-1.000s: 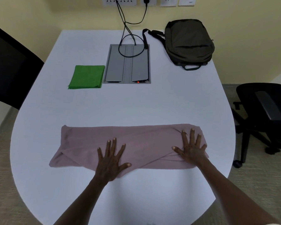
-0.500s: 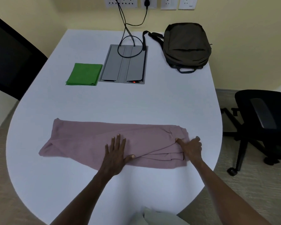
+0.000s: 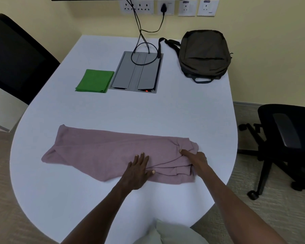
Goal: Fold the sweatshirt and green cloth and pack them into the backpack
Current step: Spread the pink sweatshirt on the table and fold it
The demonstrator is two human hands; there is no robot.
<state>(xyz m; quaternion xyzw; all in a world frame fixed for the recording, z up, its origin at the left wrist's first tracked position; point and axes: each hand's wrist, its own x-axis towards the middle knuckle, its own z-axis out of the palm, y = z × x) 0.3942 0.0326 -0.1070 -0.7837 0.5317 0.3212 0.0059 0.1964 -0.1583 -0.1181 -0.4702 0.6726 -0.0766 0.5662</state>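
Note:
A mauve sweatshirt (image 3: 99,152), folded into a long strip, lies across the near part of the white table (image 3: 174,113). My left hand (image 3: 138,170) presses flat on its middle, fingers straight. My right hand (image 3: 196,158) grips the sweatshirt's right end, thumb on top and fingers curled under the bunched fabric. A folded green cloth (image 3: 94,81) lies flat at the far left of the table. The dark olive backpack (image 3: 203,54) lies at the far right corner, zipped shut, handle toward me.
A grey cable box (image 3: 136,73) is set into the table between cloth and backpack, with black cables (image 3: 139,32) running up to wall sockets. A black office chair (image 3: 287,138) stands to the right, another dark chair back (image 3: 16,55) at the left.
My right hand went from lying flat on the sweatshirt's right end to gripping it and bunching it leftward. My left hand shifted right toward the middle. The camera tilted up.

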